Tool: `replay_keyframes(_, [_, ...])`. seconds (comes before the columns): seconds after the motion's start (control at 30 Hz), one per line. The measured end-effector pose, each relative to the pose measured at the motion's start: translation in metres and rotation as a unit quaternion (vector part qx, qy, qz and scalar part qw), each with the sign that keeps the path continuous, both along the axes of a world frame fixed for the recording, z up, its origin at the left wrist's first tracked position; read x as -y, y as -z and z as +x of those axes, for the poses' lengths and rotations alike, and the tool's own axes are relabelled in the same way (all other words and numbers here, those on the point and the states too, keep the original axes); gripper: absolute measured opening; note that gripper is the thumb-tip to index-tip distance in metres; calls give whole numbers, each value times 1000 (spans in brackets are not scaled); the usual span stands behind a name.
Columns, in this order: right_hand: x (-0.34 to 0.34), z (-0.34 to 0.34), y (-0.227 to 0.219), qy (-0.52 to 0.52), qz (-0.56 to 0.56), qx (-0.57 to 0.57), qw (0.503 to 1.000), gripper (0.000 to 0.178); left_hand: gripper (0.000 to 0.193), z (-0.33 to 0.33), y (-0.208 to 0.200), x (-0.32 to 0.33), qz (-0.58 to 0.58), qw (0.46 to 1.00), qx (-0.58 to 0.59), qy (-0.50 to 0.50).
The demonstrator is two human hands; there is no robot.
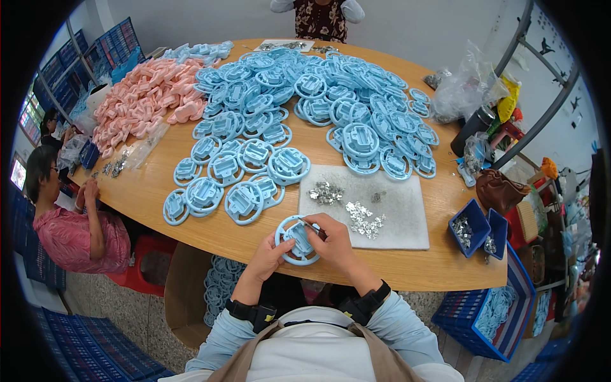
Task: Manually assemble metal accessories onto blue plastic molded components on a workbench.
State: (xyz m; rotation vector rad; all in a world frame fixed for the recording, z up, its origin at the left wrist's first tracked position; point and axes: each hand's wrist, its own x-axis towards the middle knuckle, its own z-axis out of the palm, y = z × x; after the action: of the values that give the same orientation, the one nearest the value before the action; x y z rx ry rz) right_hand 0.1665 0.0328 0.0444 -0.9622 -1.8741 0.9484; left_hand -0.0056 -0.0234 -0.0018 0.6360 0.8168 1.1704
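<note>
At the table's front edge, my left hand (pixel 266 260) grips a light-blue plastic steering-wheel-shaped part (pixel 296 233) by its left side, thumb over the rim. My right hand (pixel 335 243) is closed at the part's upper right, pinching a thin dark tool (pixel 315 228) whose exact kind is partly hidden by the fingers. Just beyond the right hand, small silvery metal pieces (pixel 365 219) are spread on a pale grey mat (pixel 407 219). A darker heap of metal pieces (pixel 326 193) sits at the mat's left.
Piles of blue parts (pixel 254 95) cover the table's middle, with pink parts (pixel 149 95) to the left. Blue bins (pixel 468 228) of metal bits stand at the right edge. One person (pixel 83 223) sits at left; another (pixel 320 19) is across the table.
</note>
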Motion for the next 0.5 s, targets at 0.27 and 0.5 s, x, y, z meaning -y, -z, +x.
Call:
replay_keyframes(0.27, [-1, 1, 2, 1, -7, 0, 1000, 23, 31, -1, 2, 0, -4, 1000, -2, 5])
replay_keyframes(0.5, [0, -1, 7, 12, 2, -49, 999, 21, 35, -1, 1, 0, 1, 1000, 9, 14])
